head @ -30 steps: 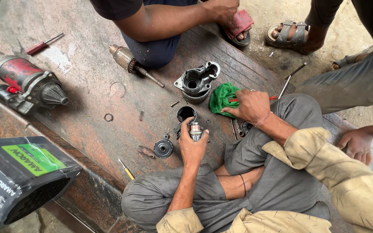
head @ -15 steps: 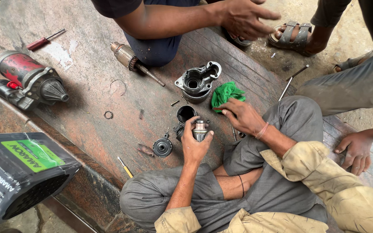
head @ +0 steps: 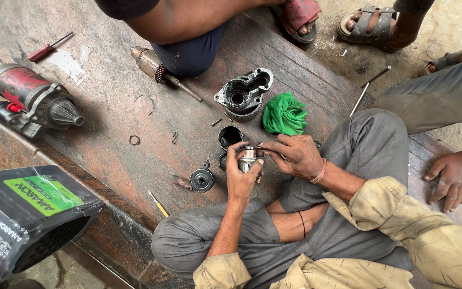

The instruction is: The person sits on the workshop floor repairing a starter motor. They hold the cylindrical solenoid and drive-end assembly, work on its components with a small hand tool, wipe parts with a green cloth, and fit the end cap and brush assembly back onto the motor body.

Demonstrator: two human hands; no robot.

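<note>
On the grimy bench point(head: 108, 123), your left hand point(head: 241, 179) gripped the small metal cylinder point(head: 248, 159) upright so your right hand point(head: 295, 155) fingers point(head: 268, 145) could pinch its top.

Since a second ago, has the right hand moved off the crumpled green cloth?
Yes. The right hand left the crumpled green cloth and came toward the body, joining the left hand on the small metal cylinder.

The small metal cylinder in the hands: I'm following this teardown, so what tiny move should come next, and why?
Probably a small twist or pull at the top of the small metal cylinder. The left hand grips its body upright, and the right hand already has fingertips pinched at its upper rim.
</note>
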